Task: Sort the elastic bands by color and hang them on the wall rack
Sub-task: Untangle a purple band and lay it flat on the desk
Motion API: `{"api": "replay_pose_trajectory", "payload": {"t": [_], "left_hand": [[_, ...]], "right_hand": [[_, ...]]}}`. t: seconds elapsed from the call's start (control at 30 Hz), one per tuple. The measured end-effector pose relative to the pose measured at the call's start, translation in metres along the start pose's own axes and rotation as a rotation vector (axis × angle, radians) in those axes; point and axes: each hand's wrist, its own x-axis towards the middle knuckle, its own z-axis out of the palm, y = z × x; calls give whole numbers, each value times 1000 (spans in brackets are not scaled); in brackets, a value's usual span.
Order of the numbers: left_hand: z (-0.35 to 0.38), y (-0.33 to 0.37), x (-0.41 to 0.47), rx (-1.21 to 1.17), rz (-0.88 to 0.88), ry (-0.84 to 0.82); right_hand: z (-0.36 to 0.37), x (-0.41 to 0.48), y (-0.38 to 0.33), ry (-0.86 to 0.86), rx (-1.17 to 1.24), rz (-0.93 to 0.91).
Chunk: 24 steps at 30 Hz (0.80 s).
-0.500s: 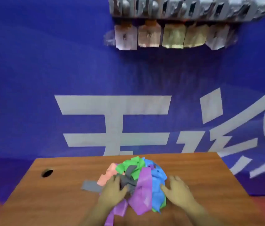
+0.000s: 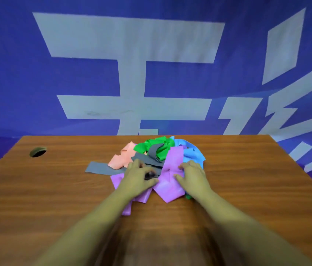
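Your left hand point(image 2: 139, 178) sits on the near left part of the heap, its fingers curled down over the gray band point(image 2: 101, 168) and its thumb drawn in toward them, so it pinches that band where it crosses under the palm. Your right hand point(image 2: 194, 176) lies just to the right, fingers loosely spread and only slightly bent, resting flat on the purple band point(image 2: 172, 164) with the thumb pointing left toward the other hand. The two hands are close but apart, with a strip of purple showing between them. Both forearms reach in from the near edge and converge on the pile.

The bands form one tangled heap at the middle of the wooden table point(image 2: 55, 189), toward its far side. Purple spreads out under and nearer than both hands. The gray band trails off to the left past your left hand. A peach band point(image 2: 121, 159) lies just beyond your left fingers, a green band point(image 2: 151, 145) is bunched at the far side, and a blue band point(image 2: 193, 156) curves round the far right, beyond your right fingertips.

A round hole point(image 2: 37, 151) is cut in the far left of the table. Behind it hangs a blue backdrop point(image 2: 17, 73) with large white characters point(image 2: 132, 41).
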Motion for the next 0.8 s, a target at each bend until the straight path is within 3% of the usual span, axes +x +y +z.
{"api": "replay_pose_trajectory", "payload": {"t": [0.2, 0.33, 0.5, 0.6, 0.7, 0.8], "left_hand": [[14, 0, -18, 25, 45, 80], [3, 9, -33, 41, 74, 92], [17, 12, -52, 166, 123, 4], [32, 11, -58, 45, 121, 62], [37, 14, -60, 68, 91, 158], [26, 16, -60, -154, 74, 255]], "right_hand": [[14, -18, -9, 165, 272, 51], [0, -34, -24, 185, 412, 77], [16, -63, -19, -50, 101, 23], [25, -70, -17, 30, -2, -41], [21, -72, -20, 138, 73, -24], [0, -75, -24, 174, 303, -10]]}}
